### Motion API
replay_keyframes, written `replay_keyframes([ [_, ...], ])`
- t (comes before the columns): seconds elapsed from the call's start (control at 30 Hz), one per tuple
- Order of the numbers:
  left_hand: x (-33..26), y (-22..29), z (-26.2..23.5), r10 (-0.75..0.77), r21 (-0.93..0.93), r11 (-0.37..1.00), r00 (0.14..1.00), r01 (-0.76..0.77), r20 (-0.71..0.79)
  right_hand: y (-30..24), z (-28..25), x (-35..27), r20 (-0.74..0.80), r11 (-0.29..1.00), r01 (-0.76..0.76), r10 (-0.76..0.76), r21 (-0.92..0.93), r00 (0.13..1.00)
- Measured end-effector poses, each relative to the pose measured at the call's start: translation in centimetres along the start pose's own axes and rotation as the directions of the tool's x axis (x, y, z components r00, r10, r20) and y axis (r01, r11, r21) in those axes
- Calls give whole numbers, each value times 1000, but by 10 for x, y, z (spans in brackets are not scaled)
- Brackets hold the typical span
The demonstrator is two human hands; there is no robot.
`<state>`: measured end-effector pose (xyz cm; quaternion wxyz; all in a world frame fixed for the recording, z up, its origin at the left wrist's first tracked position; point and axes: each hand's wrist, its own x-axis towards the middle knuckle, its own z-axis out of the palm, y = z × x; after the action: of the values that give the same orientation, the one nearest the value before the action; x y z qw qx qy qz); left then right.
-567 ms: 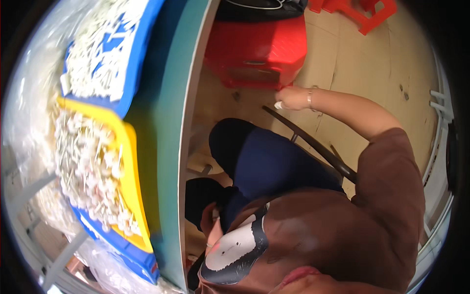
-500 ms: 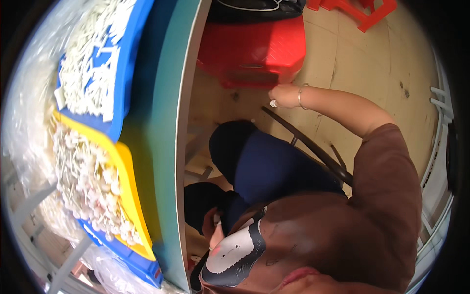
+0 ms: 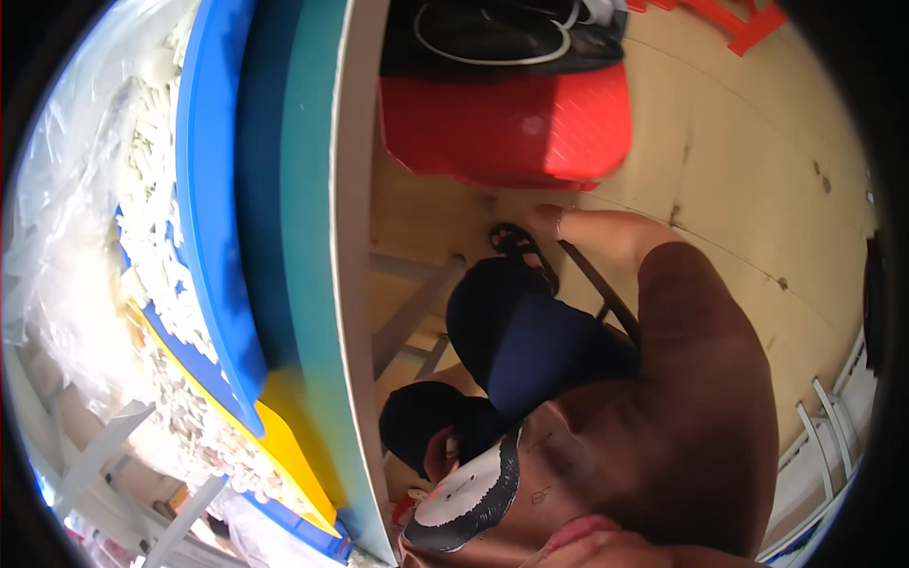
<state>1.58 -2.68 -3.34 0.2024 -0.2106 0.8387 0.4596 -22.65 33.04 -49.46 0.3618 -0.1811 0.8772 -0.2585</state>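
Versus 0.5 s ago: view has shifted, so the red stool (image 3: 587,114) sits lower in frame with more of the black bag (image 3: 511,52) on it showing, and a black sandal (image 3: 511,241) on one foot is now visible. Right hand (image 3: 545,221) reaches down past the dark bar (image 3: 606,295), just short of the stool; fingers partly lost in shadow, can't tell if it's gripping anything. Left hand (image 3: 439,456) is down by the dark trousers (image 3: 559,355) near the knee; fingers look curled, contents can't be made out. Count: 2 hands, 2 red stools (the second stool (image 3: 753,33) cut off top right), 1 bag on the near one, 3 bins: blue bin (image 3: 208,189), yellow bin (image 3: 294,459), lower blue bin (image 3: 298,532). White parts (image 3: 156,189) heaped in the upper two, too many to count. Writing: small dark lettering on the brown shirt (image 3: 682,417), beside a black-and-white print (image 3: 464,492).
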Motion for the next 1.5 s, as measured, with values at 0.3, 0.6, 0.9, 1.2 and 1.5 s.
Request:
replay_keyframes([
  [0.3, -1, 33, -10, -250, -87, 962, 961, 260, 117, -2, 38, 55, -386, 892, -259, 401, 371, 831],
  [0.6, 7, 64, 6, -378, -122, 916, 924, 383, 58, -21, 18, 61, -317, 833, -348, 500, 431, 806],
  [0.9, 27, 81, 14, -420, -145, 893, 905, 425, 70, -23, -3, 53, -351, 797, -326, 537, 508, 767],
  [1.2, 63, 91, 33, -397, -257, 862, 896, 438, 197, -106, -98, -56, -314, 832, -58, 271, 552, 910],
  [1.5, 53, 162, 67, 23, -644, 268, 663, 717, 748, -278, -296, -299, -651, 499, 864, -634, 68, 418],
])
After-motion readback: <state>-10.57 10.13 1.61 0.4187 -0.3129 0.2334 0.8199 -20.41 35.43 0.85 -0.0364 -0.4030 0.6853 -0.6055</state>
